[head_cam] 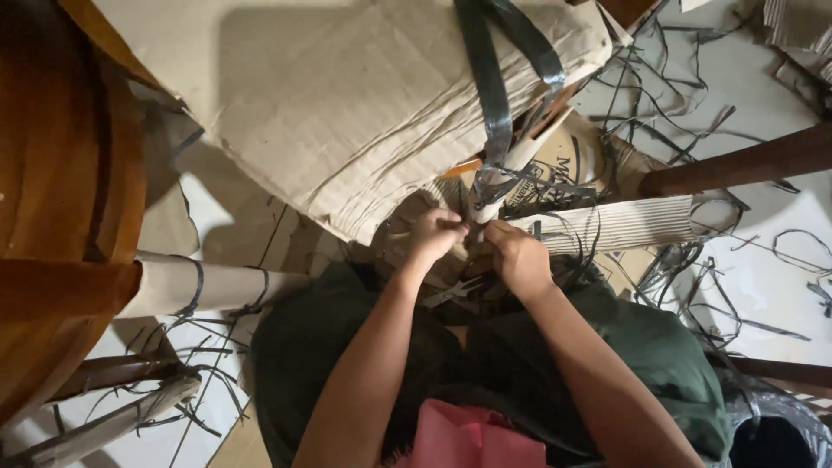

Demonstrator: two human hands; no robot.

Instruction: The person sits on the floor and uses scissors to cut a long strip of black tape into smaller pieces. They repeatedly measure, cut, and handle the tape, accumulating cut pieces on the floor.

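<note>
head cam | looks straight down | close over lap and floor (763,286)

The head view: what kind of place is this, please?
Probably a home floor used as a craft or packing spot. Flattened cardboard sheets are stacked ahead, dark plastic strap offcuts litter the pale floor, and both hands, left hand and right hand, work at a strapped cardboard tube.

Pale tan cardboard sheets (347,95) are crossed by a glossy black plastic strap (494,78). The wrapped leg (511,173) shows off-white under dark bands, and black strap offcuts (693,121) litter the white floor (763,286). The wooden chair (52,173) glows reddish brown; the trousers (676,364) are dark green, the shirt (468,438) pink.
</note>
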